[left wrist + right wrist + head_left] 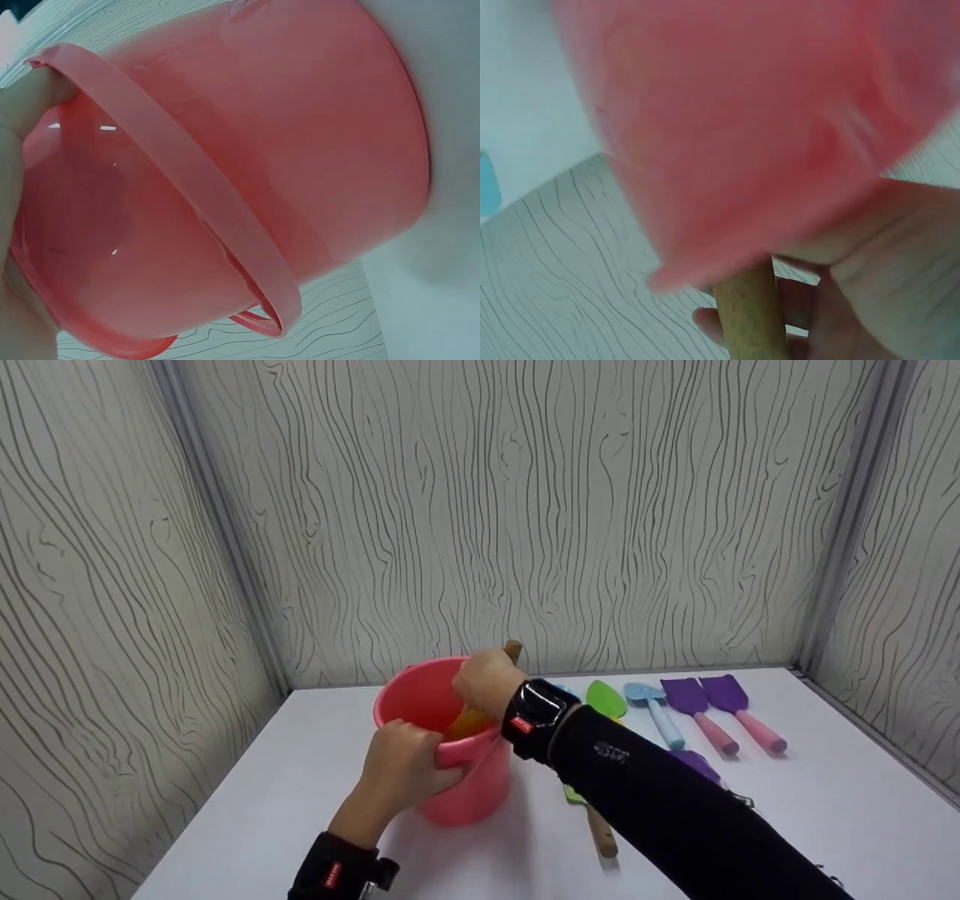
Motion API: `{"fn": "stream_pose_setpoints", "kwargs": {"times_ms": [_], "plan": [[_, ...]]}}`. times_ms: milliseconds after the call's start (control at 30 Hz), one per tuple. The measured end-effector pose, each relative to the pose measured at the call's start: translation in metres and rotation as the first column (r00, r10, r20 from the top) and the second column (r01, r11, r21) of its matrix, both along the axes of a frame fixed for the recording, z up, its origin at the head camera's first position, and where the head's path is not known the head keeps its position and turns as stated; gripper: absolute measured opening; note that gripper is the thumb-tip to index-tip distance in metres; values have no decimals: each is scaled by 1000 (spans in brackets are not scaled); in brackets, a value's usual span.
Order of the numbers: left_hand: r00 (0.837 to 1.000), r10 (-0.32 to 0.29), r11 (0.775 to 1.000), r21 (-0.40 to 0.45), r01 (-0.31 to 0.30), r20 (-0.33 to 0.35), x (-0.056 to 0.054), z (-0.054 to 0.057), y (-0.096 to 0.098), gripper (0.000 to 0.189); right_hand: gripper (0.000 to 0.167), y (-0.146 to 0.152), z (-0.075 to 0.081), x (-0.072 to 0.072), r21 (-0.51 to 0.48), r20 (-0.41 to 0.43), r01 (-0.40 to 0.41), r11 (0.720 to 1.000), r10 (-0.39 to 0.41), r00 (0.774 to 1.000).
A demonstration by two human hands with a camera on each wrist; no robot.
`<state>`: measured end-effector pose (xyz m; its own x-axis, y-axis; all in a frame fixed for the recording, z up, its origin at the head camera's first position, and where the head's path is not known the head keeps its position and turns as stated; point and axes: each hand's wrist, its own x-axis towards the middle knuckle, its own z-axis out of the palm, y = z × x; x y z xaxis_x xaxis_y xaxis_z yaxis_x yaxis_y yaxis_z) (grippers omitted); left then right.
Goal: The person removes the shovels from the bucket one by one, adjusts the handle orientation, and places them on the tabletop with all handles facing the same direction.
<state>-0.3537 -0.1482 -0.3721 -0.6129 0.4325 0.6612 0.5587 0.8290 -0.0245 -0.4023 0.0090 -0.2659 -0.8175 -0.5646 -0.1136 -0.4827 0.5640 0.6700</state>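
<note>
A pink bucket (480, 795) stands on the white table, with its handle (187, 161) hanging down along its side. My left hand (401, 757) grips the bucket's near rim, fingers over the edge and thumb on the outside. Over the right part of the bucket's mouth, my right hand (487, 682) holds a shovel by its wooden handle (750, 315). The handle's end sticks up past the hand in the head view. Inside the bucket a yellow-orange shovel head (469, 724) shows partly; the hand and rim hide the rest.
Right of the bucket lie a green shovel (604, 699), a light blue shovel (664, 724) and two purple shovels (684, 695) with pink handles. Closer in, another purple head (697, 765) and a wooden-handled green tool (601, 832) are partly hidden by my right arm. Patterned walls enclose the table.
</note>
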Motion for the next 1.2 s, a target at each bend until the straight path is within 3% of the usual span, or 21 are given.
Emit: {"fn": "stream_pose_setpoints", "kwargs": {"times_ms": [100,233,300,367,433,500,600,733,867,1033,1200], "plan": [[1000,2,1000,-3,-2,-2,0,0,0,43,11,8,14,4,3,1,-32,999,32,999],[1000,3,1000,-1,-3,11,1,-1,-1,40,7,25,27,4,-204,131,7,979,21,991],[1000,5,1000,0,-5,19,1,-1,-1,40,9,37,30,2,-346,237,53,937,32,971],[1000,7,1000,-4,-7,24,0,-1,-1,42,22,49,31,1,-463,325,94,881,70,943],[1000,9,1000,-7,-9,25,-1,-1,-1,42,36,60,30,-2,-564,383,121,817,129,915],[1000,10,1000,-11,-10,26,-2,-1,-1,42,43,70,28,-6,-620,411,128,774,181,894],[999,14,1000,-15,-14,32,-3,0,-2,41,35,84,25,-14,-656,388,65,752,262,884],[998,29,999,-14,-28,47,-2,0,-2,40,28,98,24,-20,-666,302,-63,744,345,889],[998,36,999,-17,-36,44,-3,0,-2,40,36,109,24,-20,-692,212,-146,707,392,895],[999,30,1000,-5,-30,36,-4,-1,-2,40,37,122,24,-12,-678,44,-253,690,382,923],[1000,23,1000,-14,-23,18,-5,-2,-2,42,32,136,21,1,-669,-69,-292,684,334,940]]}}
